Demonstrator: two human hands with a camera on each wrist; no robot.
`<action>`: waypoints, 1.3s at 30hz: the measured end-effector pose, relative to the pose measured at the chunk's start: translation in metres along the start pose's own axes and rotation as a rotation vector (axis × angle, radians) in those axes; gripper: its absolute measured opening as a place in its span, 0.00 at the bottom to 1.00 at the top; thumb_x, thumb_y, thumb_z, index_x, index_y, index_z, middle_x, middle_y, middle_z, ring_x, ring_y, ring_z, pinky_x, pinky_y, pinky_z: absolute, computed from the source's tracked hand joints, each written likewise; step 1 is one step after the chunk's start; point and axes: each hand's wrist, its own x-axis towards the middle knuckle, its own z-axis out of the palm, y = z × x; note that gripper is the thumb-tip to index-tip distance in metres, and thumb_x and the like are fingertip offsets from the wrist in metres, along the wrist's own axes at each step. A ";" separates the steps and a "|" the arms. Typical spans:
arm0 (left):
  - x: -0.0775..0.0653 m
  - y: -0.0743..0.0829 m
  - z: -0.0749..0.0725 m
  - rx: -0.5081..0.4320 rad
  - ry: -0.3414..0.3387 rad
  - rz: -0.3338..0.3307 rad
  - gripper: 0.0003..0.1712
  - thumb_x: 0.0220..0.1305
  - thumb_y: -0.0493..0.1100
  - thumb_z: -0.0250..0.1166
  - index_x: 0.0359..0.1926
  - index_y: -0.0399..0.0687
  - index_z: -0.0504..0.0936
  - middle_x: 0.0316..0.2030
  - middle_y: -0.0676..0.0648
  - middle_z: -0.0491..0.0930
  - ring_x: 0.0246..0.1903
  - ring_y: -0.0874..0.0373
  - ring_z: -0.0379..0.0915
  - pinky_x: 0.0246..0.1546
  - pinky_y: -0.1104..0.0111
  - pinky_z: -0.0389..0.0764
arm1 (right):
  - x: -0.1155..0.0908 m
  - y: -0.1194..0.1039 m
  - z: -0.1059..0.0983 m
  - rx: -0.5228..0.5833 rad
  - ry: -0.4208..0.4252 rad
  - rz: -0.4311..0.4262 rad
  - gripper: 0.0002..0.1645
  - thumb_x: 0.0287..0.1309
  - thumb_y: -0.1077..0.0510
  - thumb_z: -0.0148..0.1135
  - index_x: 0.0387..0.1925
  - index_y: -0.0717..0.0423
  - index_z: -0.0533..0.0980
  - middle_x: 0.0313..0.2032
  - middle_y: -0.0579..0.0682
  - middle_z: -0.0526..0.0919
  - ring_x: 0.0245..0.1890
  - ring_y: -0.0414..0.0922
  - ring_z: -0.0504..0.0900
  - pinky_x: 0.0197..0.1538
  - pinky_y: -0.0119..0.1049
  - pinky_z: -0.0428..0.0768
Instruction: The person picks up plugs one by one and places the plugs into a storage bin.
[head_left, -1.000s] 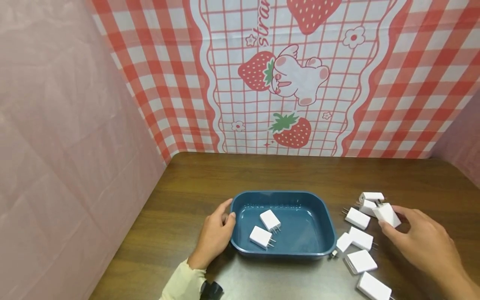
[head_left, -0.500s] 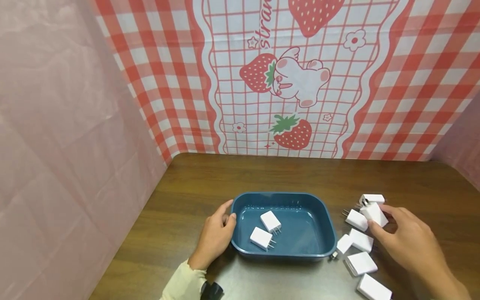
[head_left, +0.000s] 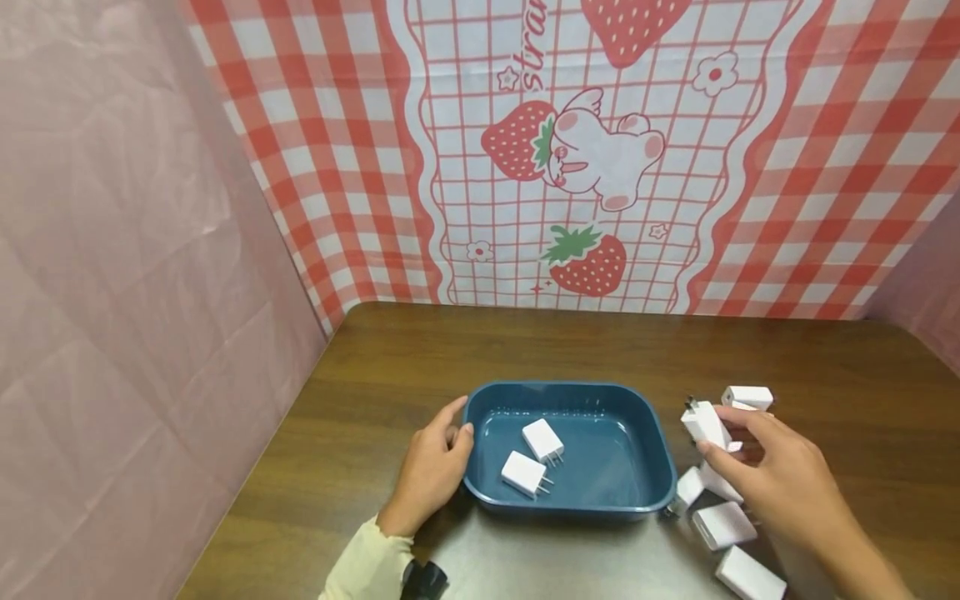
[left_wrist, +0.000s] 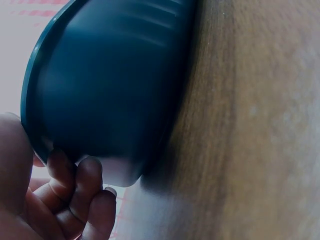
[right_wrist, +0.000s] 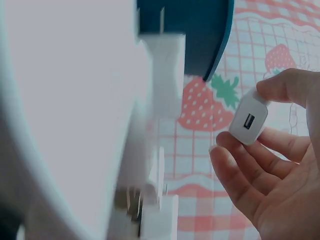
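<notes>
A dark blue tray sits on the brown table and holds two white plug chargers. My left hand grips the tray's left rim, thumb on top and fingers curled under its wall. My right hand pinches a white charger between thumb and fingers, lifted just right of the tray; the right wrist view shows its USB port end. Several more white chargers lie on the table under and around that hand.
A pink sheet walls in the left side and a red checked strawberry cloth hangs behind the table. One charger lies farthest back on the right. Bare table stretches behind the tray.
My right hand has lifted one charger from the pile and carried it left toward the tray. My left hand stays on the tray rim.
</notes>
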 end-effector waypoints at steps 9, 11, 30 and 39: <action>0.001 -0.001 0.000 -0.005 0.006 0.025 0.25 0.70 0.41 0.60 0.66 0.44 0.75 0.15 0.56 0.66 0.14 0.63 0.62 0.19 0.69 0.64 | 0.004 -0.027 0.010 0.117 -0.062 -0.116 0.28 0.48 0.62 0.79 0.53 0.59 0.80 0.40 0.50 0.84 0.32 0.32 0.80 0.36 0.18 0.76; 0.001 -0.002 0.000 -0.004 0.006 0.027 0.25 0.70 0.41 0.60 0.66 0.44 0.75 0.15 0.56 0.66 0.14 0.63 0.62 0.19 0.69 0.63 | 0.006 -0.032 0.012 0.118 -0.071 -0.158 0.29 0.46 0.63 0.79 0.53 0.59 0.80 0.40 0.47 0.83 0.31 0.33 0.79 0.37 0.19 0.76; 0.002 -0.001 0.001 -0.009 0.005 0.017 0.25 0.70 0.41 0.60 0.67 0.44 0.75 0.15 0.56 0.67 0.14 0.63 0.62 0.19 0.69 0.64 | 0.013 -0.065 0.028 0.044 -0.261 -0.176 0.29 0.52 0.52 0.78 0.56 0.52 0.79 0.45 0.43 0.81 0.36 0.41 0.80 0.37 0.39 0.82; 0.001 -0.001 0.000 0.014 0.018 0.043 0.25 0.69 0.41 0.60 0.66 0.43 0.76 0.14 0.57 0.66 0.14 0.64 0.62 0.19 0.69 0.64 | 0.029 -0.080 0.029 -0.017 -0.335 -0.243 0.28 0.52 0.52 0.77 0.55 0.53 0.80 0.45 0.44 0.81 0.36 0.40 0.77 0.37 0.36 0.80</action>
